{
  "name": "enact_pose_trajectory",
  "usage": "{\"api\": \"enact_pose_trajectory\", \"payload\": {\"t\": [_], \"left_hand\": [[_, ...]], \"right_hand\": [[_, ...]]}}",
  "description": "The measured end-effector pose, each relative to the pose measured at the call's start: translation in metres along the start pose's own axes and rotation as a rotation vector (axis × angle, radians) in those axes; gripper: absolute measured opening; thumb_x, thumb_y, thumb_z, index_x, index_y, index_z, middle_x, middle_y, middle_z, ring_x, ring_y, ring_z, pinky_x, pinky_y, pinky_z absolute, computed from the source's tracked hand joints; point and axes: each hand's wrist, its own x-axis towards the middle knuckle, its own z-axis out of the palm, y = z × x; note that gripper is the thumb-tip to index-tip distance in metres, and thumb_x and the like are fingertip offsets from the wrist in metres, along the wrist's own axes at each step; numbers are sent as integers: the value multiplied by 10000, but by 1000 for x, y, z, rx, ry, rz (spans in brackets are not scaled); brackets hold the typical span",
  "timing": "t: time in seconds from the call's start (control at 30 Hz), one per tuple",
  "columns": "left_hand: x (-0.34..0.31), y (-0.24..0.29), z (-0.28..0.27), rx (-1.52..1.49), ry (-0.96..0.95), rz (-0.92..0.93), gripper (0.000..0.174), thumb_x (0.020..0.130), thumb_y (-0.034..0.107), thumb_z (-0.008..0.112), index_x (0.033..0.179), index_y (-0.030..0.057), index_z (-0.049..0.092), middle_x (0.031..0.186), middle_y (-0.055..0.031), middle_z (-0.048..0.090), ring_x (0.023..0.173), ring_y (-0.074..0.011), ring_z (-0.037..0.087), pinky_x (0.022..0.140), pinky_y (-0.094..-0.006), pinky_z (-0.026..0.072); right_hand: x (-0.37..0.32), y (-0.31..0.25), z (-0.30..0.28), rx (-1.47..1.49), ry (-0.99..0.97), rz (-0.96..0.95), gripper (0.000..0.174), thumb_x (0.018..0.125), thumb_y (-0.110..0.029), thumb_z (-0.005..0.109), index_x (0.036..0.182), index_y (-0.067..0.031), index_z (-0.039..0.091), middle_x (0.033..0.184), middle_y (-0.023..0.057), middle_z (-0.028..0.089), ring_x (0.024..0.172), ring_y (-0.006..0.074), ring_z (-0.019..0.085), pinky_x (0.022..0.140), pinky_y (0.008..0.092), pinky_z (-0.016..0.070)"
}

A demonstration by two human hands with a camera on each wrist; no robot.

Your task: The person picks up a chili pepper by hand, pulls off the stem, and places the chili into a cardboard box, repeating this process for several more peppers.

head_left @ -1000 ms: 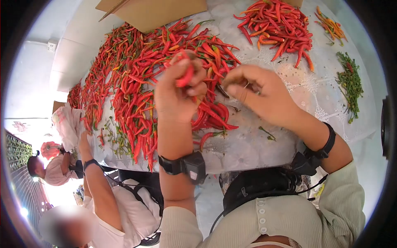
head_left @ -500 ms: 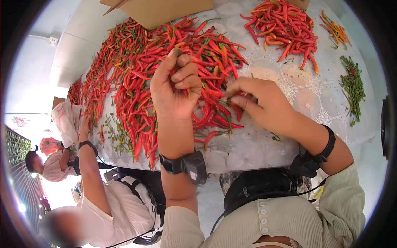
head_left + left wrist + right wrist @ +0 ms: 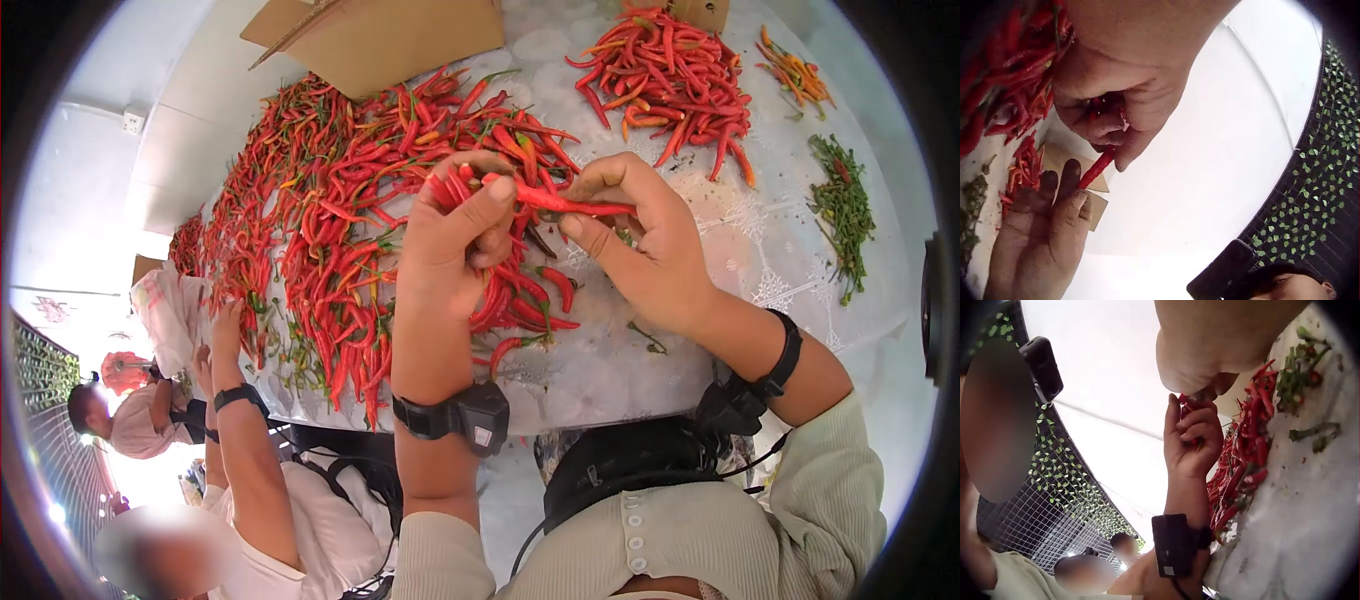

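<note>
In the head view one long red chili [image 3: 545, 199] stretches between both hands above the table. My left hand [image 3: 447, 240] pinches its left end between thumb and finger, with more red chilies [image 3: 449, 190] held in the curled fingers. The right hand [image 3: 645, 240] pinches the chili's other end between thumb and forefinger. The left wrist view shows the same chili [image 3: 1097, 167] between the left hand [image 3: 1122, 94] and the right hand [image 3: 1041, 231]. Below and left of the hands lies a large pile of red chilies with green stems [image 3: 340, 250].
A second chili pile [image 3: 675, 85] lies at the back right, with a few orange chilies [image 3: 795, 72] and green stems [image 3: 843, 210] farther right. A cardboard box [image 3: 400, 40] stands at the back. Another person's arm [image 3: 245, 440] reaches to a pale bag [image 3: 165, 315] at left.
The left hand has turned and its thumb now lies across the chili. A long chili is now stretched between the hands, and the right hand's fingers have spread. The other person's hands have shifted near the bag.
</note>
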Motion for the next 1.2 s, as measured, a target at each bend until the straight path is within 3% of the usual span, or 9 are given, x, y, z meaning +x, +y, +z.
{"api": "enact_pose_trajectory", "payload": {"t": [0.13, 0.23, 0.33, 0.57, 0.67, 0.8, 0.97, 1.13, 1.2], "left_hand": [[-2, 0, 7, 14, 77, 75, 229, 783, 11, 624, 994, 48, 543, 813, -23, 510, 482, -35, 345, 370, -153, 253], [-3, 3, 13, -19, 125, 110, 278, 706, -39, 691, 936, 36, 554, 657, -19, 526, 443, -30, 357, 376, -173, 244], [-5, 0, 8, 28, 19, 145, 285, 728, -33, 648, 977, 52, 538, 872, -43, 530, 482, -32, 365, 367, -158, 251], [-5, 4, 1, -174, -53, 165, 230, 756, 0, 645, 954, 72, 553, 855, -18, 520, 480, -35, 356, 367, -153, 255], [-4, 7, -2, -231, 6, 180, 158, 794, 46, 630, 930, 86, 562, 790, 9, 496, 504, -38, 364, 379, -148, 270], [-4, 8, -3, -266, 83, 172, 98, 829, 57, 592, 913, 96, 563, 708, 20, 475, 516, -44, 373, 388, -153, 281], [-8, 11, -1, -294, 61, 165, 93, 837, 46, 577, 906, 102, 548, 705, 21, 477, 511, -43, 370, 385, -158, 280], [-9, 14, -1, -275, 76, 161, 92, 830, 60, 593, 876, 116, 538, 680, 38, 433, 516, -39, 362, 391, -160, 275], [-8, 14, -1, -267, 94, 153, 96, 826, 67, 601, 875, 119, 537, 670, 45, 415, 522, -36, 361, 393, -160, 273]], "right_hand": [[0, -4, 0, -12, 76, 1, 187, 816, -91, 605, 973, -8, 547, 873, 71, 600, 805, 126, 579, 667, 257, 458], [4, -8, -4, -88, 76, 12, 184, 808, -97, 613, 964, -9, 571, 870, 75, 611, 798, 130, 585, 656, 261, 460], [4, -7, -5, -140, 78, 40, 199, 803, -108, 616, 973, -10, 587, 881, 88, 618, 790, 151, 593, 660, 275, 463], [6, -9, -6, -229, 67, -15, 198, 821, -105, 591, 993, -6, 591, 880, 116, 609, 771, 193, 593, 704, 285, 458], [16, -13, -10, -156, 324, -251, 169, 840, -106, 575, 959, 13, 596, 892, 117, 602, 781, 185, 585, 712, 273, 450], [42, -63, -20, -66, 380, -697, 234, 936, -127, 432, 1125, 10, 415, 932, 140, 573, 790, 155, 564, 695, 264, 444], [64, -124, -24, -30, 609, -965, 282, 957, -215, 393, 1164, -24, 377, 934, 168, 574, 805, 196, 527, 703, 317, 419], [91, -150, -13, -163, 688, -1158, 266, 948, -199, 400, 1138, -14, 415, 905, 160, 582, 780, 228, 566, 705, 351, 457], [123, -153, 4, -204, 682, -1033, 270, 932, -226, 441, 1079, -1, 466, 823, 147, 607, 698, 221, 585, 653, 330, 469]]}}
